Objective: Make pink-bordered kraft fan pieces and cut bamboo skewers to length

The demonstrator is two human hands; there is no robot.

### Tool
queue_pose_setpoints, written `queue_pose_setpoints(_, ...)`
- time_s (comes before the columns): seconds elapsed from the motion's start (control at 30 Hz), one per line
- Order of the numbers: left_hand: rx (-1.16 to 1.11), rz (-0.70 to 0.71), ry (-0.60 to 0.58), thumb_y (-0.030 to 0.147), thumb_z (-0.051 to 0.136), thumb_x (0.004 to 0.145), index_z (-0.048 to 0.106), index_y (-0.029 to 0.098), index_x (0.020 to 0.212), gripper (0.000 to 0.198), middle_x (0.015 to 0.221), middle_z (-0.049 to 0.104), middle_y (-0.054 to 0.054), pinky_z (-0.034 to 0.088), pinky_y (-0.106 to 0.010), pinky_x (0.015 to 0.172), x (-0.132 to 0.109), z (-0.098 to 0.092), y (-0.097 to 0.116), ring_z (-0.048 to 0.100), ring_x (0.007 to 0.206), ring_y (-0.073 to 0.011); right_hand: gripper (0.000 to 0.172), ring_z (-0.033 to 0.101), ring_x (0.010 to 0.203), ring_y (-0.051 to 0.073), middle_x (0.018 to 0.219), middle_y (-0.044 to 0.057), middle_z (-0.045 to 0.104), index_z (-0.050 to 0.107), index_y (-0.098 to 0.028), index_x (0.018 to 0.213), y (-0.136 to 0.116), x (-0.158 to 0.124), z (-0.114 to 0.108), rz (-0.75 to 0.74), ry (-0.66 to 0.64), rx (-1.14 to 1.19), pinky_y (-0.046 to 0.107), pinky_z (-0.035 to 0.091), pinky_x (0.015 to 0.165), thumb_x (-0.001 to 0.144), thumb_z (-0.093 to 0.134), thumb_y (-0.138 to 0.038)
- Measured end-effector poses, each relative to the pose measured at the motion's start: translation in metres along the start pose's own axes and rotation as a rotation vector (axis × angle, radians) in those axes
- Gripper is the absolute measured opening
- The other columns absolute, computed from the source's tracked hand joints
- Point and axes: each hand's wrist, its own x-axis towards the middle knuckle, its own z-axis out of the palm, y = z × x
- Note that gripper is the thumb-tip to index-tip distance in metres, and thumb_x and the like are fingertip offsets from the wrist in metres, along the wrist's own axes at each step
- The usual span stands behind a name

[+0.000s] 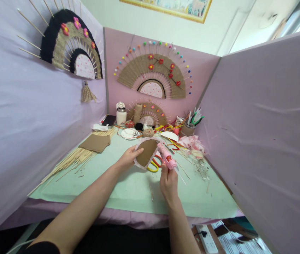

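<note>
My left hand grips a brown cardboard half-round piece with a white fabric edge, thumb on top, held above the green table mat. My right hand is closed around the handle of a pink hot glue gun, whose nozzle points at the right edge of the cardboard piece. A glue stick juts out behind the gun. Yellow-handled scissors lie on the mat just under the piece.
Bamboo skewers and a brown card lie at left. A twine ball, a white bottle, paper plates, a pen cup and pink scraps crowd the back. Finished fans hang on purple partitions. A power strip sits below right.
</note>
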Motion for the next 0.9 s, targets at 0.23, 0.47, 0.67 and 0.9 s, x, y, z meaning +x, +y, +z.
queue_pose_setpoints(0.23,0.044,-0.003,0.018,0.042,0.077,0.064,0.067,0.013,0.102,0.049,0.098,0.071,-0.01,0.047,-0.033,0.081,-0.0008,0.0012,0.0007,0.065,0.088,-0.023,0.032,0.055,0.084,0.021,0.091,0.01,0.06,0.054,-0.014,0.102,-0.0016,-0.0007,0.0033,-0.002,-0.036,0.009,0.035,0.043,0.076,0.092,0.037,-0.04)
queue_pose_setpoints(0.47,0.015,-0.011,0.004,0.041,0.078,0.063,0.067,0.012,0.102,0.05,0.094,0.072,-0.01,0.047,-0.033,0.08,-0.0019,0.0035,0.0013,0.066,0.085,-0.022,0.031,0.052,0.075,0.019,0.082,0.006,0.057,0.054,-0.015,0.097,-0.0012,-0.0025,0.0049,-0.012,-0.047,-0.019,0.032,0.043,0.07,0.093,0.037,-0.04)
queue_pose_setpoints(0.67,-0.009,-0.022,0.018,0.039,0.079,0.062,0.066,0.012,0.102,0.05,0.09,0.072,-0.009,0.048,-0.032,0.079,-0.0023,0.0054,0.0013,0.066,0.081,-0.0206,0.034,0.056,0.088,0.022,0.093,0.009,0.06,0.054,-0.014,0.109,-0.0019,-0.0025,0.0066,-0.055,-0.055,-0.024,0.033,0.044,0.076,0.093,0.037,-0.038)
queue_pose_setpoints(0.9,-0.007,-0.012,0.017,0.039,0.08,0.061,0.066,0.012,0.102,0.05,0.092,0.072,-0.009,0.047,-0.032,0.078,-0.0023,0.0058,0.0017,0.066,0.082,-0.0212,0.036,0.057,0.094,0.023,0.098,0.011,0.062,0.055,-0.015,0.112,-0.0045,-0.003,0.008,-0.068,-0.073,-0.024,0.035,0.045,0.081,0.093,0.036,-0.039)
